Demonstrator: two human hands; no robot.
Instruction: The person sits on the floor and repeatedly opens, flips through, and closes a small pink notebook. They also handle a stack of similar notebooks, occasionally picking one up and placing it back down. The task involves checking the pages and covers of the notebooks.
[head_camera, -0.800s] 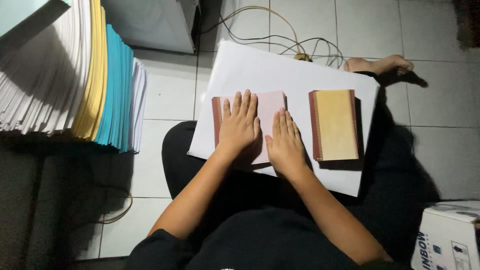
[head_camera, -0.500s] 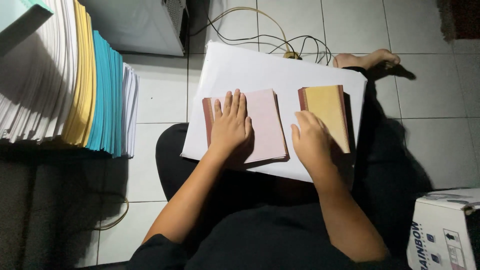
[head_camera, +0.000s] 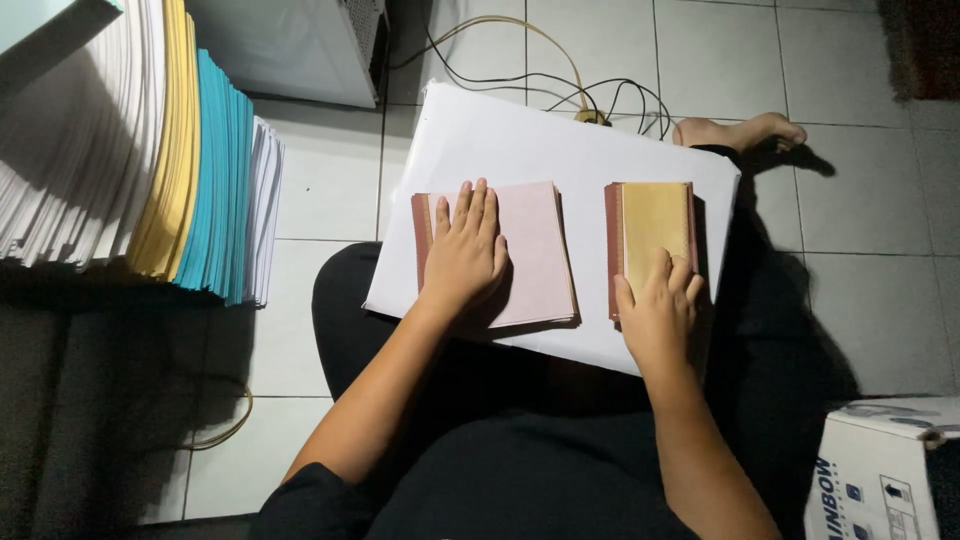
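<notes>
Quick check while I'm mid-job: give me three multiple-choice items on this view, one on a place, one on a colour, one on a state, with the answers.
1. Where does the left hand rest?
A. on the pink paper booklet
B. on the floor tiles
C. on the cardboard box

2. What colour is the cover of the booklet under the right hand?
A. teal
B. yellow
C. black

3. How does the left hand lie?
A. clenched in a fist
B. lifted in the air
C. flat, fingers spread

Answers: 1 A, its palm lies on the pink stack; 2 B, the yellow paper booklet with the red spine shows above the fingers; 3 C, the fingers lie pressed flat.
</notes>
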